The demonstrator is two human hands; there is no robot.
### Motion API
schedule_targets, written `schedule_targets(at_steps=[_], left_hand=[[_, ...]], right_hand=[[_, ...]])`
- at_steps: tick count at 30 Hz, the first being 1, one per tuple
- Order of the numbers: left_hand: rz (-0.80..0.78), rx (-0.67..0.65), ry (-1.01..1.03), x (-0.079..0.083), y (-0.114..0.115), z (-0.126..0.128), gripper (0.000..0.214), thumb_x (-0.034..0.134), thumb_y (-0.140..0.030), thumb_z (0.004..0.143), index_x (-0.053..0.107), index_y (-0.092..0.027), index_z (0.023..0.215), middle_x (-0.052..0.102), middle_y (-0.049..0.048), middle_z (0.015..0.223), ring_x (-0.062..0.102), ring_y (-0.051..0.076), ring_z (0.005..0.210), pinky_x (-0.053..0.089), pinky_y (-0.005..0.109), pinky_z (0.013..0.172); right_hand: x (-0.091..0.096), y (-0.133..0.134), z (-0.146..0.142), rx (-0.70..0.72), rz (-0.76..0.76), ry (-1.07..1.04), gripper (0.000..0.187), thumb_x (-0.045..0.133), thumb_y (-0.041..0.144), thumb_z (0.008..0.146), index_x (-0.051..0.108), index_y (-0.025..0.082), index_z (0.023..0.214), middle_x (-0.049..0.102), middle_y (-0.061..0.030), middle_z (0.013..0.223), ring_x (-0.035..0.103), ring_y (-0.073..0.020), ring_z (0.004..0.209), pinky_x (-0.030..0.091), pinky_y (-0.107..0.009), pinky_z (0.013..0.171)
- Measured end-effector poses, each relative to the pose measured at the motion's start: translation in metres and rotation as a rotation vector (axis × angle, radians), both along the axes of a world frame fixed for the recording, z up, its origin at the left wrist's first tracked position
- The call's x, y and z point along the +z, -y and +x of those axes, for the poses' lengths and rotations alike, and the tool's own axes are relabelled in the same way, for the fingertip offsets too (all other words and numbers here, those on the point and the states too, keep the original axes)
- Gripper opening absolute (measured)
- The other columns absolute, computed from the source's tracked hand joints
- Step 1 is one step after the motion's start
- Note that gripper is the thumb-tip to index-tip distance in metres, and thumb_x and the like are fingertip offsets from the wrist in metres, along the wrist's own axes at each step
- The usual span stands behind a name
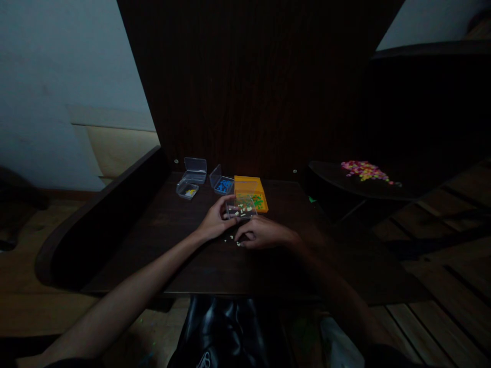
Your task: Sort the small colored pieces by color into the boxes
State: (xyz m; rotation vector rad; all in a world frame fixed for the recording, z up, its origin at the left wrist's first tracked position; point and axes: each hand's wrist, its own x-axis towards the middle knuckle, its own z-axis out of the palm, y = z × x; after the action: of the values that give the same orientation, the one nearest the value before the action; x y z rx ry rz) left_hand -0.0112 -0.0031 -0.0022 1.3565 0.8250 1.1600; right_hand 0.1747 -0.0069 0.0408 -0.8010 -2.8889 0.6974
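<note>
My left hand (217, 219) is closed on a small clear plastic box (241, 208) with several cream-white pieces inside, holding it just in front of an orange tray. Below the box, my right hand (261, 233) reaches down with bent fingers, its fingertips at a few loose white pieces (238, 244) on the dark table. More white pieces (231, 237) lie a little to the left of those fingertips. Whether a piece is pinched in the right fingers is too small to make out.
The orange tray (264, 203) holds green pieces. Left of it stand open clear boxes, one with blue pieces (223, 185), another with yellow pieces (190, 192). A pile of pink and yellow beads (364, 170) lies on a shelf at right. The dark table (161, 255) has a raised left side panel (103, 214).
</note>
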Motion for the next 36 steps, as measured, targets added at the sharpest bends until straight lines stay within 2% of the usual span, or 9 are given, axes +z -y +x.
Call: schedule_targets(at_steps=[12, 23, 36], left_hand=[[0.029, 0.014, -0.024, 0.002, 0.0, -0.001, 0.068, 0.078, -0.023, 0.065, 0.044, -0.014, 0.124, 0.064, 0.0097, 0.104, 0.064, 0.022, 0.099, 0.052, 0.042, 0.092], [0.005, 0.011, -0.019, 0.002, 0.001, -0.001, 0.07, 0.078, -0.022, 0.065, 0.042, -0.013, 0.125, 0.062, 0.01, 0.106, 0.065, 0.02, 0.095, 0.052, 0.042, 0.093], [0.025, 0.005, -0.031, 0.0, -0.001, -0.002, 0.069, 0.078, -0.024, 0.066, 0.043, -0.014, 0.125, 0.063, 0.0106, 0.106, 0.065, 0.021, 0.097, 0.053, 0.042, 0.091]], right_hand=[[-0.017, 0.002, -0.001, -0.035, 0.056, 0.032, 0.021, 0.062, 0.024, 0.079, 0.071, 0.019, 0.098, 0.064, 0.001, 0.066, 0.053, -0.0113, 0.06, 0.036, -0.022, 0.061], [-0.013, 0.004, -0.001, -0.052, 0.033, 0.041, 0.022, 0.062, 0.025, 0.081, 0.07, 0.019, 0.101, 0.062, 0.0013, 0.065, 0.052, -0.011, 0.059, 0.035, -0.022, 0.061], [-0.018, 0.005, -0.002, -0.041, 0.041, 0.069, 0.015, 0.06, 0.025, 0.083, 0.067, 0.018, 0.094, 0.061, 0.0021, 0.066, 0.05, -0.0095, 0.057, 0.03, -0.022, 0.056]])
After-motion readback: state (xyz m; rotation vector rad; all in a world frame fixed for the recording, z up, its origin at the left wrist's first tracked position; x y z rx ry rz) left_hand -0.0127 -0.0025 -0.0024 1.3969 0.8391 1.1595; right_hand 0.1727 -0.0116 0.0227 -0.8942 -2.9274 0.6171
